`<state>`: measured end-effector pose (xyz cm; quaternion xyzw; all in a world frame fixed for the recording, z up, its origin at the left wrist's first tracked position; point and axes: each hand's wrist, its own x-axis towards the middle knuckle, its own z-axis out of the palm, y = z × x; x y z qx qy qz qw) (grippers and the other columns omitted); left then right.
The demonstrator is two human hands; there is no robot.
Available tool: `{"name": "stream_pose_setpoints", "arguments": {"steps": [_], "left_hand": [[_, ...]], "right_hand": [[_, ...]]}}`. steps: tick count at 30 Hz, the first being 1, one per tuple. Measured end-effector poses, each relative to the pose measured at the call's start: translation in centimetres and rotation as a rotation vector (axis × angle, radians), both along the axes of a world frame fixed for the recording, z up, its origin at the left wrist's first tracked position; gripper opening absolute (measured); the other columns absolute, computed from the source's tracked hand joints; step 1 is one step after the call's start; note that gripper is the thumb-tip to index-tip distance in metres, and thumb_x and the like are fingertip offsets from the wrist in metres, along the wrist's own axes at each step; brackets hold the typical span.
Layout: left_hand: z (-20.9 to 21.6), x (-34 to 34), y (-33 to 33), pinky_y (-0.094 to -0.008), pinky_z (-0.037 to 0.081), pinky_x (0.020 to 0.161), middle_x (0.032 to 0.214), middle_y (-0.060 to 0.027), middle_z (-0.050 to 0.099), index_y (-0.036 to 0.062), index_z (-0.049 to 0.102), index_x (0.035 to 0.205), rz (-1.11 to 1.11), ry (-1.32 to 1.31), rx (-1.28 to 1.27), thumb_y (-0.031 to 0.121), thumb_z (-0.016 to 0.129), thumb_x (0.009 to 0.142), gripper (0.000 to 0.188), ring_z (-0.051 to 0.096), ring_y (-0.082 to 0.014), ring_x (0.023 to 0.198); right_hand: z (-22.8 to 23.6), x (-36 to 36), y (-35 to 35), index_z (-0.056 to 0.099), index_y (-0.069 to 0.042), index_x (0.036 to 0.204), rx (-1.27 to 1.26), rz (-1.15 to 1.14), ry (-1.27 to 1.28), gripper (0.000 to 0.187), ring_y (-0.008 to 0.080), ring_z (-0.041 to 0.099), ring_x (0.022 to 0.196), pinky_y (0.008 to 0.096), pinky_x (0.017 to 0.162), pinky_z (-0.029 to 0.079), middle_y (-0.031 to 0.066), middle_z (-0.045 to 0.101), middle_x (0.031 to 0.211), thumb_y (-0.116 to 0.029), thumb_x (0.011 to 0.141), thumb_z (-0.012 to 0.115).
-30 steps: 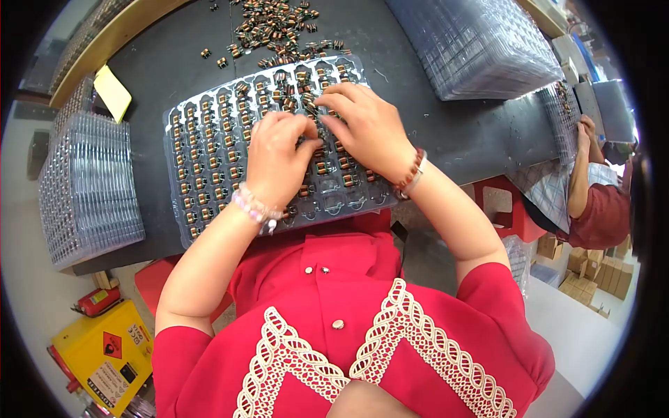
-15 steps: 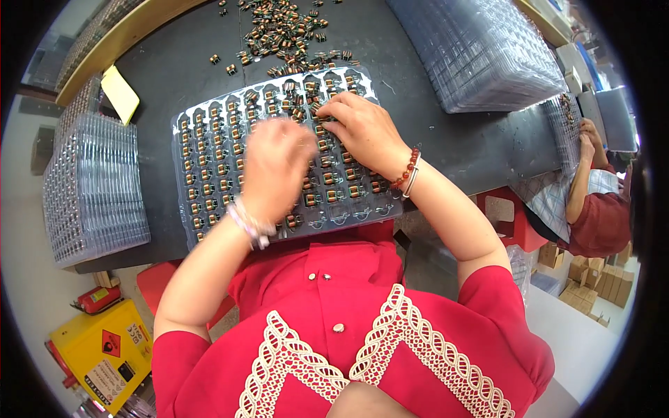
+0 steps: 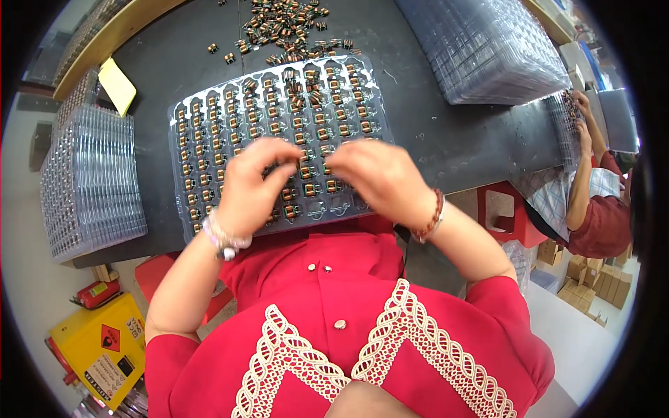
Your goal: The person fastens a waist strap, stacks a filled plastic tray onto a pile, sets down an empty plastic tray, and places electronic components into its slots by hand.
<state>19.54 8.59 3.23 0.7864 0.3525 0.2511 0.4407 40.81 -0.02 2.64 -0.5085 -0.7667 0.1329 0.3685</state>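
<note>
A clear plastic tray with rows of pockets lies in front of me. Most visible pockets hold small copper-wound coils; several coils lie heaped loose on its upper middle. Over the middle of the tray is my left hand, its fingers curled and the thumb drawn toward them, tips beside a coil. Close by on the right, my right hand hovers with bent fingers together and pointing down at the tray, slightly blurred. Whatever sits between either hand's fingertips is too small or hidden to name. A few near-edge pockets hold no coil.
A loose pile of coils lies on the dark table beyond the tray. Stacked clear trays stand at the right and left. A yellow card is at the left. Another person's hands work at far right.
My right hand has come nearer, from the tray's upper part down to its middle right. My left hand has shifted slightly nearer and left. The tray sits slightly higher in view.
</note>
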Motion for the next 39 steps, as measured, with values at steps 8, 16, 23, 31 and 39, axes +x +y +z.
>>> {"name": "stream_pose_setpoints", "arguments": {"steps": [8, 16, 23, 31, 39], "left_hand": [[-0.6, -0.9, -4.3, -0.0402, 0.044, 0.088, 0.087, -0.0036, 0.065, 0.0081, 0.069, 0.084, -0.125, 0.115, 0.344, 0.007, 0.073, 0.073, 0.011, 0.057, -0.026, 0.095], [0.1, -0.5, -3.4, -0.0468, 0.039, 0.095, 0.101, -0.0052, 0.061, 0.0091, 0.067, 0.078, -0.138, 0.194, 0.539, 0.01, 0.072, 0.072, 0.008, 0.051, -0.0304, 0.111], [-1.9, 3.6, 3.8, -0.0432, 0.04, 0.091, 0.102, -0.0076, 0.061, 0.0086, 0.068, 0.089, 0.256, 0.188, 0.573, 0.017, 0.071, 0.077, 0.015, 0.05, -0.0298, 0.106], [-2.2, 5.3, 4.7, -0.0411, 0.043, 0.086, 0.089, -0.0027, 0.066, 0.0111, 0.069, 0.088, 0.162, 0.076, 0.74, 0.011, 0.069, 0.077, 0.011, 0.056, -0.0272, 0.097], [-0.6, 5.8, -4.0, -0.0389, 0.045, 0.081, 0.085, -0.0042, 0.062, 0.008, 0.065, 0.085, -0.337, -0.065, 0.366, 0.008, 0.07, 0.072, 0.013, 0.055, -0.0262, 0.093]], "right_hand": [[-0.6, -1.8, -4.5, 0.067, 0.001, 0.091, 0.233, 0.061, -0.336, 0.021, 0.0214, 0.064, 0.091, 0.0331, 0.079, 0.055, 0.0086, 0.066, 0.1, -0.01, 0.074, 0.063], [-0.5, -1.1, -5.1, 0.067, 0.0, 0.095, 0.146, 0.143, -0.311, 0.021, 0.022, 0.064, 0.097, 0.0342, 0.084, 0.055, 0.0107, 0.066, 0.106, -0.009, 0.077, 0.063], [1.4, -0.8, 1.9, 0.064, -0.008, 0.1, 0.143, -0.115, -0.141, 0.023, 0.0261, 0.064, 0.084, 0.0354, 0.069, 0.053, 0.0076, 0.064, 0.096, -0.011, 0.078, 0.071], [-1.9, 0.5, 8.8, 0.063, -0.012, 0.102, -0.058, -0.23, -0.469, 0.02, 0.0232, 0.064, 0.089, 0.0345, 0.07, 0.053, 0.0033, 0.063, 0.098, -0.019, 0.084, 0.064], [-2.4, 1.8, 8.5, 0.064, -0.008, 0.104, 0.042, -0.237, -0.202, 0.022, 0.0302, 0.062, 0.085, 0.0391, 0.071, 0.051, 0.009, 0.061, 0.093, -0.009, 0.083, 0.065]]}}
